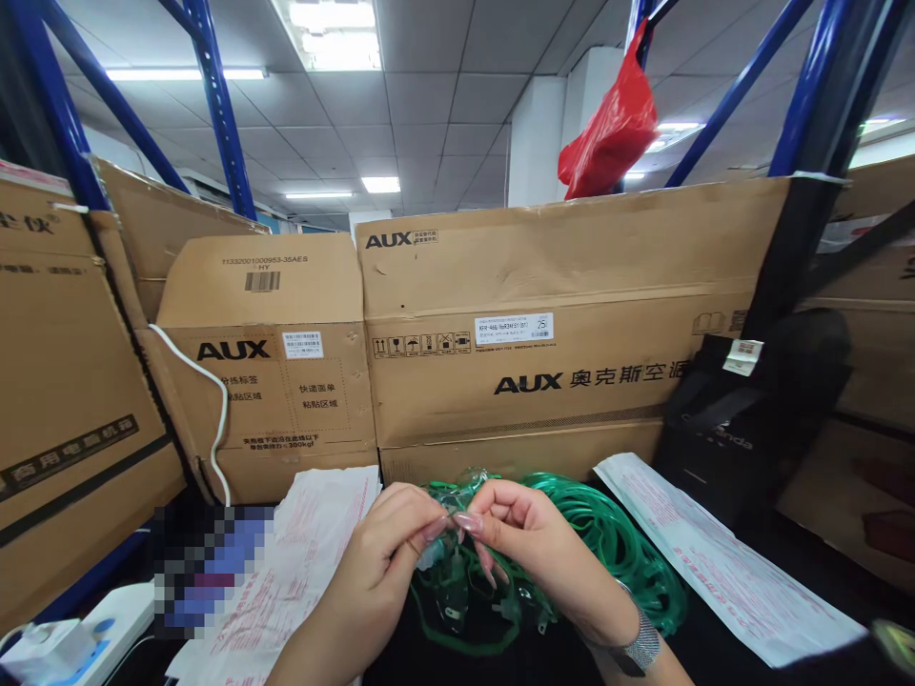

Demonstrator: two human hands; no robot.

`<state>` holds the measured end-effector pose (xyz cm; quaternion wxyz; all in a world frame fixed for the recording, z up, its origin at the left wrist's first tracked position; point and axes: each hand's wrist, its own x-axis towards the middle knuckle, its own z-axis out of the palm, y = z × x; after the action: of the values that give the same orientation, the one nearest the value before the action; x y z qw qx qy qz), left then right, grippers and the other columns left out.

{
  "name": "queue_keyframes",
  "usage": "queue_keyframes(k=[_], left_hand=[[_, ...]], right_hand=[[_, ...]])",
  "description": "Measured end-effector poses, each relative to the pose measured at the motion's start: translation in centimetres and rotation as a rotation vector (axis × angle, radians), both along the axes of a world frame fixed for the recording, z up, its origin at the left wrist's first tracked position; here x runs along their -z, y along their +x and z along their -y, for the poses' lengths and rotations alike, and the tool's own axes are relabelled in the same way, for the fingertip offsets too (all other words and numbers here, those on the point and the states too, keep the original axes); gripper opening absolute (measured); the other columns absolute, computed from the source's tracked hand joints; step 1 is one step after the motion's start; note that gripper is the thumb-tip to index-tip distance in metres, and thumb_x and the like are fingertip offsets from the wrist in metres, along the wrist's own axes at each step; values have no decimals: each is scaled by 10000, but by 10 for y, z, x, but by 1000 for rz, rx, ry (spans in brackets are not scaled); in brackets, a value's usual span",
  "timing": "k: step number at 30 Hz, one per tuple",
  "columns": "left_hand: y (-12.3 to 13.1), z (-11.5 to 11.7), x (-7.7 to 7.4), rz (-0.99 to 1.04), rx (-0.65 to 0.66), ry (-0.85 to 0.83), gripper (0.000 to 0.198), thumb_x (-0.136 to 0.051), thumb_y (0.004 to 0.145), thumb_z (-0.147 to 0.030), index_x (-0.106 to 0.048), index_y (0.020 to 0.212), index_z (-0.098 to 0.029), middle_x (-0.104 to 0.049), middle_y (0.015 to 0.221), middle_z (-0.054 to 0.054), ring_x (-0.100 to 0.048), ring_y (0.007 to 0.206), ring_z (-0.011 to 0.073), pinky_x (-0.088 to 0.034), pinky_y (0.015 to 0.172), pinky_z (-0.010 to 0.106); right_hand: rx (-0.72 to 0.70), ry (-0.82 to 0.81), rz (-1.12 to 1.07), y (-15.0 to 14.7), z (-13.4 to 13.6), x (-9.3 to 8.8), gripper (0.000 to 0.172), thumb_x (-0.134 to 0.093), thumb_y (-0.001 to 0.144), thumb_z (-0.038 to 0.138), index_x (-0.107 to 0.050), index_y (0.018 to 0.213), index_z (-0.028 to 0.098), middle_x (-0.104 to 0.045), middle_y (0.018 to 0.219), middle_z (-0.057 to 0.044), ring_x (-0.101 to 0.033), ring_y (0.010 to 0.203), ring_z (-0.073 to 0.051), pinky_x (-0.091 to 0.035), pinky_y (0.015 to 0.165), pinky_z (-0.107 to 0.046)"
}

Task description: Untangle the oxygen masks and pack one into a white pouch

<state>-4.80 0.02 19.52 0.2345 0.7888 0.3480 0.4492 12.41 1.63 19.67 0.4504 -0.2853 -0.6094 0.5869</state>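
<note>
My left hand [382, 562] and my right hand [533, 548] meet at the bottom centre, both with fingers curled in a pinch. Between the fingertips they hold a thin piece of the green tubing [629, 553], which lies coiled under and to the right of my hands. Small clear plastic parts [450, 591] of the tubing set hang just below the fingers. A metal bracelet [643, 648] sits on my right wrist.
Printed white paper pouches lie at the left [315, 562] and right [721, 562]. Large AUX cardboard boxes [543, 333] wall off the back. A black bag [758, 410] hangs at right, a red plastic bag [607, 133] above. A white power strip [107, 619] lies bottom left.
</note>
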Motion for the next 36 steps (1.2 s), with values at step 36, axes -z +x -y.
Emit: queue_keyframes(k=[36], left_hand=[[8,0,3,-179,-31,144,172,-403,891,-157,-551,815,-198,-572,843,36,-489,849,186,-370,787,340]], right_hand=[[340,-75,-225,-12,2,3,144,-745,603,292,-710,625,155,-650,607,-18,-539,596,-135,-422,551,-226]])
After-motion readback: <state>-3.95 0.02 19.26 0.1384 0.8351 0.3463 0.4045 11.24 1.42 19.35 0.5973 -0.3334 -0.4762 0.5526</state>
